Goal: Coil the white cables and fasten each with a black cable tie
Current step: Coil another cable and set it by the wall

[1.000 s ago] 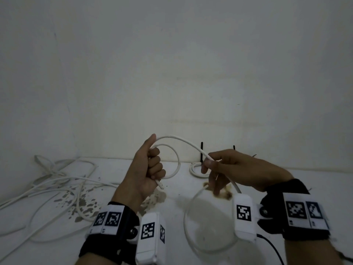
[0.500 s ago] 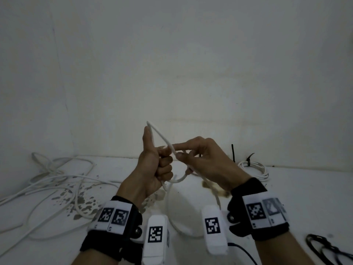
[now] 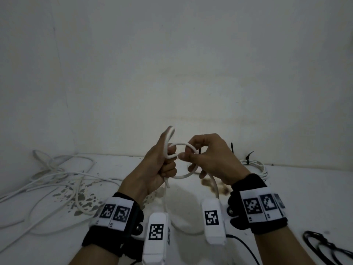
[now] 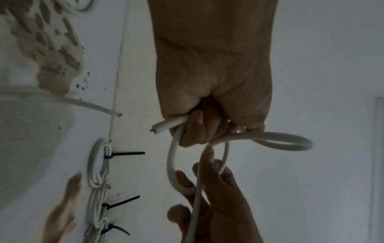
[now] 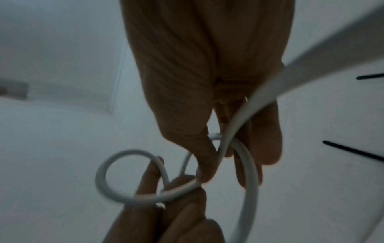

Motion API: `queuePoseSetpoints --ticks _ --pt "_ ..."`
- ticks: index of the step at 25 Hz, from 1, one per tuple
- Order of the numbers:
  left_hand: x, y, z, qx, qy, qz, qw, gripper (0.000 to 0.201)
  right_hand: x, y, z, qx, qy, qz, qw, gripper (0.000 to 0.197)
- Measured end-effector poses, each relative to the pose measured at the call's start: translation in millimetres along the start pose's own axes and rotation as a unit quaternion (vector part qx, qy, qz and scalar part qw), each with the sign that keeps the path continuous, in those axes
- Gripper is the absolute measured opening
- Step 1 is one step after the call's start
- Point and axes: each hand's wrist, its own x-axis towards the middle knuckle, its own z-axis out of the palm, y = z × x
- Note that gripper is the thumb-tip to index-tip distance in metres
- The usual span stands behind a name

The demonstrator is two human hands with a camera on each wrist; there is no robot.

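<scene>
Both hands hold one white cable point(image 3: 186, 145) above the table. My left hand point(image 3: 162, 165) grips its loops in a fist, and the cut end point(image 4: 160, 128) sticks out below the fingers. A small loop point(image 4: 290, 141) stands up past the thumb. My right hand point(image 3: 202, 155) pinches the cable between thumb and forefinger right beside the left hand, and the rest of the cable point(image 3: 214, 185) hangs down under the right palm. In the right wrist view the white cable point(image 5: 249, 172) curls round the fingers.
Several coiled white cables with black ties point(image 4: 99, 166) lie along the back wall; one coil point(image 3: 256, 165) lies behind the right hand. Loose white cables point(image 3: 57, 180) sprawl at the left on the stained table point(image 3: 57, 245). Black cable ties point(image 3: 324, 247) lie at the front right.
The right hand came in from the right to meet the left, laying another turn of cable into a loop between the two hands. The head view shifted left and down.
</scene>
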Motion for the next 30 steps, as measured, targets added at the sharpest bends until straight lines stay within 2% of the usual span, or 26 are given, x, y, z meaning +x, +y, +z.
queuePoseSetpoints --ticks 2,4,5,6,7,8,9,10,11,12,13,14,16,17,18,19,21,23,24,25,26,27,28,29,30 --pt "2 -2 10 0.044 0.033 0.013 0.998 0.051 4 7 8 -0.074 0.113 -0.007 0.991 0.017" --pt "2 -5 21 0.053 0.025 0.014 0.998 0.05 7 15 15 -0.212 0.227 -0.016 0.95 0.019" --pt "2 -7 25 0.055 0.018 0.015 0.998 0.051 7 20 16 -0.245 0.271 -0.013 0.931 0.023" --pt "1 -8 27 0.055 0.018 0.018 0.998 0.051 6 21 15 -0.243 0.295 -0.001 0.924 0.028" --pt "2 -8 26 0.055 0.023 0.024 0.998 0.051 6 22 11 -0.206 0.289 0.024 0.935 0.029" --pt "2 -8 24 0.057 0.028 0.027 0.998 0.05 7 22 6 -0.151 0.246 0.059 0.956 0.025" --pt "1 -7 22 0.062 0.029 0.026 0.997 0.049 7 21 2 -0.079 0.168 0.103 0.977 0.02" --pt "1 -8 20 0.064 0.025 0.023 0.997 0.048 5 19 -4 0.011 0.075 0.154 0.985 0.016" --pt "1 -7 18 0.061 0.019 0.02 0.998 0.048 5 19 -9 0.129 0.0 0.198 0.972 0.014" --pt "1 -7 17 0.05 0.016 0.018 0.998 0.047 4 17 -12 0.257 -0.032 0.235 0.937 0.014" --pt "2 -6 15 0.032 0.016 0.014 0.999 0.048 3 15 -15 0.379 -0.025 0.258 0.888 0.014" --pt "2 -5 11 0.013 0.017 0.009 1.0 0.049 3 12 -18 0.489 0.008 0.266 0.831 0.012" --pt "3 -5 3 0.021 0.011 0.001 1.0 0.049 9 14 -33 0.629 0.146 0.237 0.726 0.018" --pt "3 -7 -2 0.051 0.013 0.0 0.999 0.048 8 15 -43 0.646 0.196 0.217 0.706 0.022" --pt "2 -8 -5 0.08 0.018 0.0 0.997 0.046 8 18 -52 0.633 0.215 0.208 0.714 0.024" --pt "3 -8 -7 0.095 0.031 0.005 0.995 0.044 6 19 -59 0.593 0.206 0.211 0.749 0.025" --pt "7 -8 -13 0.084 0.071 0.015 0.994 0.043 2 21 -67 0.473 0.167 0.209 0.84 0.024" --pt "14 -5 -20 0.063 0.108 0.02 0.992 0.045 -2 21 -70 0.267 0.178 0.147 0.936 0.017" --pt "16 -5 -25 0.056 0.124 0.019 0.99 0.047 -3 19 -70 0.133 0.192 0.101 0.967 0.014" --pt "18 -7 -30 0.051 0.139 0.018 0.989 0.047 -3 18 -68 0.004 0.215 0.05 0.975 0.016" --pt "20 -8 -35 0.043 0.149 0.016 0.988 0.047 -3 16 -64 -0.102 0.243 0.0 0.965 0.02" --pt "22 -9 -39 0.035 0.155 0.016 0.987 0.047 -3 16 -57 -0.155 0.277 -0.035 0.948 0.021" --pt "24 -9 -42 0.025 0.158 0.017 0.987 0.045 -1 19 -50 -0.153 0.31 -0.038 0.938 0.021" --pt "25 -8 -45 0.014 0.16 0.019 0.987 0.044 2 20 -44 -0.067 0.326 -0.001 0.943 0.025" --pt "26 -5 -49 0.001 0.16 0.022 0.987 0.044 3 19 -39 0.082 0.305 0.07 0.946 0.032"
